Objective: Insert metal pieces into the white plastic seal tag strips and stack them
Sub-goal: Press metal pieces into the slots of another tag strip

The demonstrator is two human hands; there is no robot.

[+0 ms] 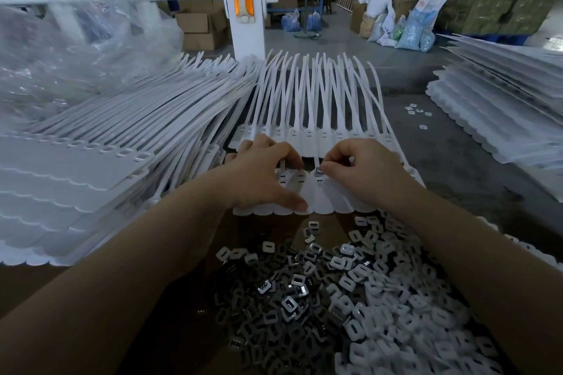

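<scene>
A: Starting nearest you, the loose pile of metal pieces [304, 292] lies right in front of the strip of seal tags [304, 192], between both forearms. Plenty to draw from.

B: And the strip itself?

A: Flat on the table [457, 161] just beyond the pile, scalloped edge toward you. The left hand [259, 173] presses it down, thumb at that near edge and fingers curled over the tag heads. The right hand [362, 167] pinches 1 metal piece [318, 172] between thumb and forefinger at a tag's slot.

B: How do I seat it well?

A: I'd keep the left hand pinning next to that slot so the strip can't buckle, and push the piece in square, not tilted.

B: Room to move?

A: Tight on the left of the strip: a tall stack of finished strips [79, 179] crowds it. Right of the strip there is bare table before a second stack [502, 113]. Beyond the strip, the long tails [307, 91] fan out to the table's far edge.
</scene>
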